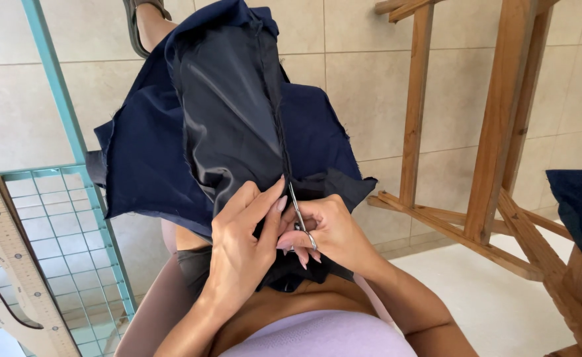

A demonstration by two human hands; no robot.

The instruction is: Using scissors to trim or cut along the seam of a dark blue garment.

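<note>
As the head view shows, the navy garment point(172, 132) lies draped over the person's lap, lining up. The left hand point(241, 248) pinches the seam point(276, 132) taut; the right hand point(327, 231) grips small scissors point(297, 213), blades at the seam's near end (most of it looks untouched, I judge).

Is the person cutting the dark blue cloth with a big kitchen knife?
No, the right hand holds small silver scissors against the seam of the dark blue cloth, while the left hand pinches the fabric.
</note>
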